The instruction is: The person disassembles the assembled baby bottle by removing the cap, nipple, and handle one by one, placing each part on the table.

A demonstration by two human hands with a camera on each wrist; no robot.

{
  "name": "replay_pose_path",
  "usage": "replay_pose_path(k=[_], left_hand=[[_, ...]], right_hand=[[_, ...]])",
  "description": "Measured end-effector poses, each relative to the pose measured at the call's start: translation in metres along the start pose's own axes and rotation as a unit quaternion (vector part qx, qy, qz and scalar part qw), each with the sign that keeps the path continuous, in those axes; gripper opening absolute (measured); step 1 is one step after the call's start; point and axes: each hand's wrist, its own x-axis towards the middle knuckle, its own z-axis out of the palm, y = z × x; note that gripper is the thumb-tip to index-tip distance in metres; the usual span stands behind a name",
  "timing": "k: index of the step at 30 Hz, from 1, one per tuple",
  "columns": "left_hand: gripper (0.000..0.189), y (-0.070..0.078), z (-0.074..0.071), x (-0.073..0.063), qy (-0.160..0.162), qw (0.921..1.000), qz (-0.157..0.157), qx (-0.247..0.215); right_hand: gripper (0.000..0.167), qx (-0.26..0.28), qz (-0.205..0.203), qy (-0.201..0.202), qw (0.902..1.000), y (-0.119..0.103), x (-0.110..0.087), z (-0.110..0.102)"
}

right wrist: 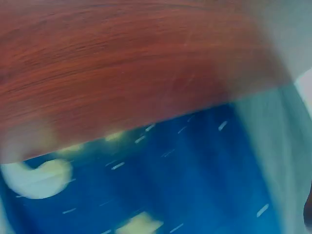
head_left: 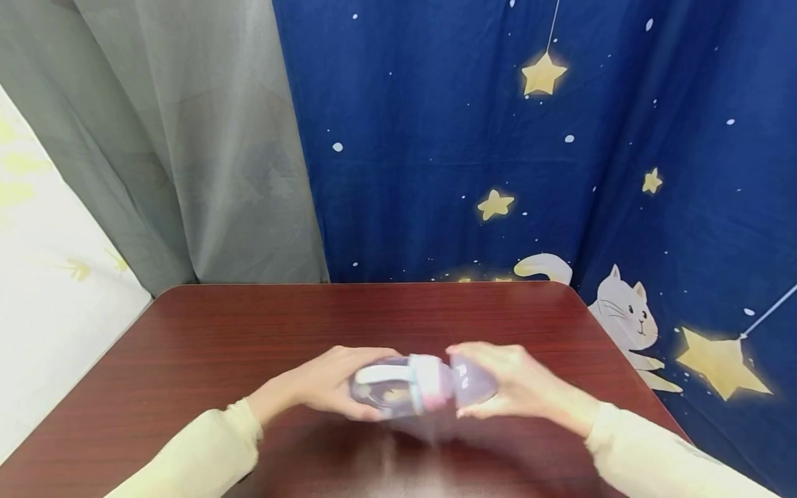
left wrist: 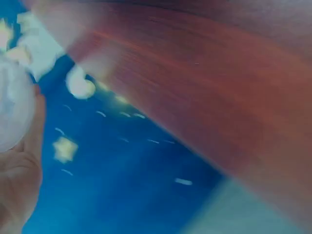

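In the head view a baby bottle (head_left: 382, 395) lies on its side in the air, with a clear body, a pale handle and a white and pink collar (head_left: 431, 380). My left hand (head_left: 330, 382) grips the bottle around its base end. A see-through lilac bottle cap (head_left: 471, 380) is pinched between the thumb and fingers of my right hand (head_left: 521, 379), its mouth right at the collar end of the bottle. At the left edge of the left wrist view, part of a hand shows behind a rounded, milky surface. The right wrist view leaves the cap out of sight.
A dark red wooden table (head_left: 299, 311) spreads beneath both hands, its far corners rounded. Behind it hang a grey curtain (head_left: 230, 173) and a blue curtain (head_left: 423, 138) with stars and a white cat. A pale panel (head_left: 56, 290) stands along the left.
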Motion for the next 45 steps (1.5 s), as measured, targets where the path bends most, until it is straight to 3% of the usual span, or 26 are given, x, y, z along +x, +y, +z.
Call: replay_pose_path(k=[4,7,13,28,39,45], left_hand=[[0.069,-0.016,-0.004,-0.028,0.011,0.9991,-0.04,0.0],[0.07,-0.022,-0.005,-0.034,0.01,0.9985,-0.054,-0.004],[0.072,-0.022,-0.005,-0.025,0.027,0.9978,-0.061,-0.005],[0.074,-0.023,-0.003,-0.019,0.035,0.9975,-0.06,0.013],[0.073,-0.024,-0.004,-0.02,0.044,0.9972,-0.061,0.005],[0.073,-0.024,-0.004,-0.02,0.043,0.9967,-0.07,0.0]], right_hand=[[0.074,-0.021,0.055,0.046,0.9972,0.013,-0.017,-0.024],[0.075,-0.033,0.091,0.016,0.9951,0.018,-0.023,-0.033],[0.077,-0.029,0.117,-0.01,0.9926,0.017,-0.021,-0.032],[0.078,-0.06,0.157,0.025,0.9855,0.016,-0.022,-0.041],[0.077,-0.088,0.117,0.063,0.9872,0.026,-0.027,-0.059],[0.081,-0.111,0.167,0.059,0.9778,0.031,-0.033,-0.065]])
